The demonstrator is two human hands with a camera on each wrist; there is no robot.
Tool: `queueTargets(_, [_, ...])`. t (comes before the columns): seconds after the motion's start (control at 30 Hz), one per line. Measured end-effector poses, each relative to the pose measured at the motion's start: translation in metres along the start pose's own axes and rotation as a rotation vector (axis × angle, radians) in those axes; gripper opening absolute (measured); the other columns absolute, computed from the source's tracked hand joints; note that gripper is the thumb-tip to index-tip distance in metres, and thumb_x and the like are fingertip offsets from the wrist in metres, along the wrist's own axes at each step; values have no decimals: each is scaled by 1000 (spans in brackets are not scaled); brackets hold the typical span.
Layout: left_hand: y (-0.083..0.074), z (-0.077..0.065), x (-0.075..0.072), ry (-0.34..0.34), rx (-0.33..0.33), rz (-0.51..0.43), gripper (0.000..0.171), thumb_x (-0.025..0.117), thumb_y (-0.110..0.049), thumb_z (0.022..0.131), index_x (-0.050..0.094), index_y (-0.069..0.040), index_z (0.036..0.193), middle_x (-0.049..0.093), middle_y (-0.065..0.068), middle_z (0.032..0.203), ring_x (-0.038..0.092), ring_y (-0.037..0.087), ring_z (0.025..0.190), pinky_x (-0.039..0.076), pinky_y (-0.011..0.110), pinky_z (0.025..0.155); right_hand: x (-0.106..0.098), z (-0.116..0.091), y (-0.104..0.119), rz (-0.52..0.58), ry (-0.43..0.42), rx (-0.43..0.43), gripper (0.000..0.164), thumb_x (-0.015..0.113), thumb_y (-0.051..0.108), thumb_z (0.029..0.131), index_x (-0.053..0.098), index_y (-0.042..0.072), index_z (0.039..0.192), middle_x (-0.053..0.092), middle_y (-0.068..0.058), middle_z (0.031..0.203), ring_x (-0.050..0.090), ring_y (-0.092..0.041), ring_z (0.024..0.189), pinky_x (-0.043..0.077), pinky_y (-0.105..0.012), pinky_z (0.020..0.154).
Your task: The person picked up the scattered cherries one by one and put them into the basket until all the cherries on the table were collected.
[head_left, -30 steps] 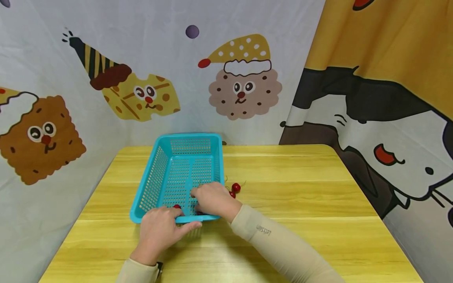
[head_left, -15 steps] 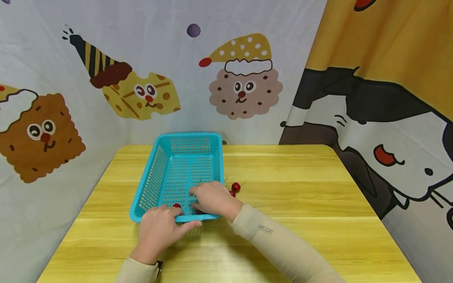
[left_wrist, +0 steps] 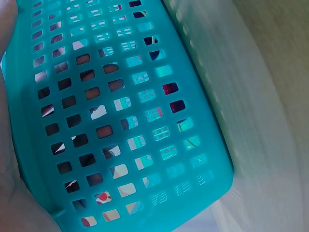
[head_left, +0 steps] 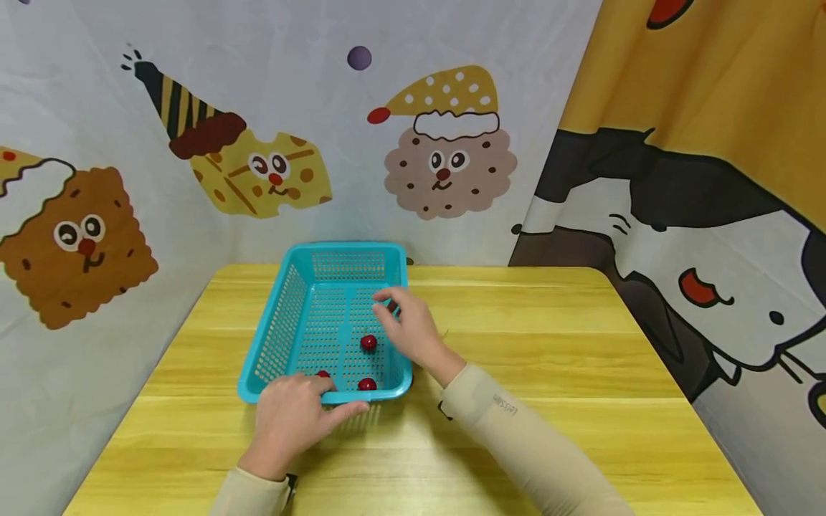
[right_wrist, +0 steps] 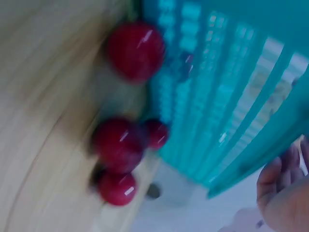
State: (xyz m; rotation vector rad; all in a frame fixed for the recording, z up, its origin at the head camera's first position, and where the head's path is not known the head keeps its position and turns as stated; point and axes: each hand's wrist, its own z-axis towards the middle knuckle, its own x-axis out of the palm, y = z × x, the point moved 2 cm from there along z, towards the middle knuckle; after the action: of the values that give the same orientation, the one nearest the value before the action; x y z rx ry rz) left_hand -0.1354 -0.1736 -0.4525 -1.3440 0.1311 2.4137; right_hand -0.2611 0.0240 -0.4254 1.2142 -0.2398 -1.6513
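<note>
A turquoise plastic basket (head_left: 261,337) with slotted walls stands on the table. My left hand (head_left: 290,423) grips its near rim, thumb outside and fingers inside. Three red cherries show within: one cherry (head_left: 368,343) on the floor of the basket, another (head_left: 367,385) by the near wall, and a third partly covered by my left fingers. Over the basket's right rim is my right hand (head_left: 413,330), its fingers loosely bent and holding nothing. Several more cherries (right_wrist: 136,51) lie on the table against the outer right wall in the right wrist view; my right hand hides them in the head view.
The wooden table (head_left: 548,344) extends to the right of the basket. Behind it hangs a white cloth (head_left: 290,57) printed with cartoon figures, close to the basket's far end.
My right hand has risen out of the basket and moved up and right to its right rim. Two cherries it covered now show inside. My left hand keeps its grip.
</note>
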Motion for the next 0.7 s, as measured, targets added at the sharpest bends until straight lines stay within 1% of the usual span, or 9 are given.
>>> queueTargets(0.07, [0, 0, 0, 21, -7, 3, 66, 58, -88, 66, 70, -23, 63, 54, -7, 49, 50, 19, 42, 32, 32, 35, -6, 2, -16, -9, -81, 88, 20, 60, 16, 99, 64, 7, 116, 64, -4, 105, 55, -12, 79, 52, -31, 63])
queueTargets(0.1, [0, 0, 0, 30, -9, 4, 66, 58, -88, 65, 69, -23, 63, 54, -7, 49, 50, 19, 42, 32, 32, 35, -9, 3, -24, -26, -90, 127, 21, 60, 15, 99, 64, 6, 117, 63, -6, 107, 56, -13, 79, 52, -32, 63])
queueTargets(0.17, [-1, 0, 0, 37, -12, 3, 65, 60, -87, 64, 69, -23, 62, 53, -7, 49, 49, 18, 42, 32, 32, 35, -12, 4, -36, -90, -62, 177, 24, 60, 16, 99, 63, 5, 120, 61, -8, 114, 57, -14, 84, 53, -33, 68])
queueTargets(0.23, [-1, -1, 1, 34, -10, 3, 63, 64, -86, 63, 68, -23, 62, 53, -7, 49, 49, 18, 42, 32, 31, 35, -15, 5, -42, -139, -22, 199, 27, 57, 17, 101, 61, 4, 124, 58, -10, 121, 57, -16, 89, 53, -36, 75])
queueTargets(0.33, [-1, 0, 1, 20, -5, -1, 59, 67, -83, 61, 67, -24, 61, 54, -7, 49, 49, 18, 42, 31, 31, 35, -18, 6, -46, -150, -18, 210, 29, 51, 16, 104, 58, 0, 128, 56, -14, 124, 55, -21, 100, 51, -43, 87])
queueTargets(0.43, [-1, 1, 2, 13, -1, -5, 59, 67, -83, 61, 68, -24, 62, 55, -7, 51, 50, 18, 42, 31, 31, 35, -18, 5, -50, -145, -28, 249, 29, 47, 12, 105, 54, 0, 131, 60, -14, 120, 56, -22, 102, 49, -45, 89])
queueTargets(0.5, [-1, 1, 3, 16, -1, -7, 59, 67, -83, 61, 68, -24, 62, 56, -7, 51, 50, 19, 43, 31, 31, 35, -15, 3, -53, -149, 10, 287, 32, 49, 11, 104, 50, 0, 135, 62, -13, 117, 60, -21, 96, 52, -42, 84])
queueTargets(0.6, [-1, 1, 4, 27, -11, -4, 59, 67, -84, 61, 67, -25, 61, 53, -8, 50, 49, 18, 43, 30, 31, 35, -10, 0, -58, -155, 96, 357, 44, 55, 15, 102, 43, 2, 142, 63, -11, 116, 62, -19, 89, 54, -40, 79])
queueTargets(0.7, [-1, 1, 5, 32, -20, -7, 58, 68, -83, 61, 64, -25, 59, 50, -9, 48, 47, 18, 42, 29, 32, 35, -4, -5, -62, -215, 194, 358, 41, 60, 18, 98, 51, 2, 135, 62, -10, 119, 60, -20, 98, 52, -41, 87])
